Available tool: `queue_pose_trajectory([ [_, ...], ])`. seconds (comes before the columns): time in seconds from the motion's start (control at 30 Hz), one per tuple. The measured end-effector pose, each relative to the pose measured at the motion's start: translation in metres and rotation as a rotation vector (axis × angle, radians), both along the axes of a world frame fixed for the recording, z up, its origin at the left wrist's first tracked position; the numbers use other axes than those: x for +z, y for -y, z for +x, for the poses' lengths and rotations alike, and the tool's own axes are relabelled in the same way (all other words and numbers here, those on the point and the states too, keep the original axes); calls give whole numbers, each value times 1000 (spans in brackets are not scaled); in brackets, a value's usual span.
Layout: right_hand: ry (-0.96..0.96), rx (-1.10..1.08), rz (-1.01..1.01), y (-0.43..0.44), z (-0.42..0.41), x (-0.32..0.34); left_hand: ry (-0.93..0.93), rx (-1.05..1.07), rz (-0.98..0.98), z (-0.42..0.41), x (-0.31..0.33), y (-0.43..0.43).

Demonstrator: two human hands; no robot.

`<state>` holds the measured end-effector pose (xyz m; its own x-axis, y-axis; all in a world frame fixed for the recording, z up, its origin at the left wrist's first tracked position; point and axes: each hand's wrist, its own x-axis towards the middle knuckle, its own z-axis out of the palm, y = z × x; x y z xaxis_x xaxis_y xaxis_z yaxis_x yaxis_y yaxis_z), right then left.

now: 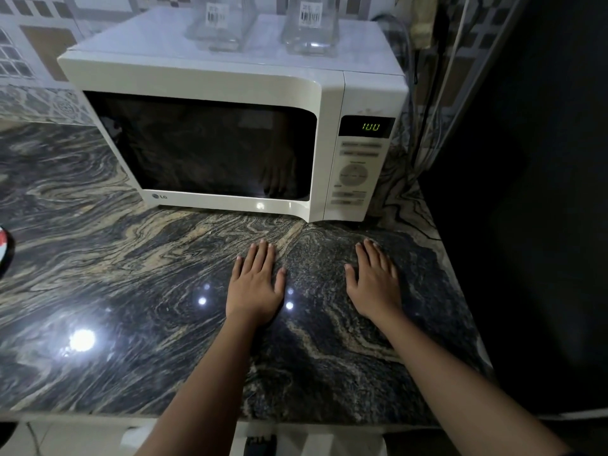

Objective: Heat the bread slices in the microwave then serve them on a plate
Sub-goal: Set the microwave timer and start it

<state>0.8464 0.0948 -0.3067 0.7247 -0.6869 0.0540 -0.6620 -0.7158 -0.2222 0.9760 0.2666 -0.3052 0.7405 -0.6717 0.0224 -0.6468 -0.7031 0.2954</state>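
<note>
At the back of the counter [115, 258], the microwave [210, 80] is being kept with its door [204, 146] shut. The counter is being seen as smooth, shiny stone with dark and tan swirls, and bright lights are being mirrored in it. The microwave is being seen as a cream box with rounded corners. Its door has a wide black window, so dark that it cannot be told if bread is inside. Green numbers reading 100 are being shown on the small screen [367, 126] at the right, above a round dial [353, 175]. Two clear jars [220, 24] with white stickers are being stored on top, side by side.

In front of the microwave, both hands are being laid flat on the stone, palms down. The left hand [255, 284] is being rested with fingers straight and close together, thumb out to the side. The right hand [375, 284] is being rested the same way, apart from the left. Nothing is being held by either hand. Both bare arms are being stretched forward.
</note>
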Motion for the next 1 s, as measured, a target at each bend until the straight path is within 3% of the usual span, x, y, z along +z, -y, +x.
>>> queue_pose_trajectory([
  [0.23, 158, -155, 179, 7, 11, 5, -11, -1, -14, 0, -1, 0],
  [0.4, 526, -233, 482, 19, 45, 21, -10, -1, -15, 0, -1, 0],
  [0.7, 771, -266, 403, 33, 79, 31, -10, -2, -25, 2, -3, 0],
  [1.0, 832, -327, 326, 33, 91, 28, -13, -4, -47, 2, -5, 0],
])
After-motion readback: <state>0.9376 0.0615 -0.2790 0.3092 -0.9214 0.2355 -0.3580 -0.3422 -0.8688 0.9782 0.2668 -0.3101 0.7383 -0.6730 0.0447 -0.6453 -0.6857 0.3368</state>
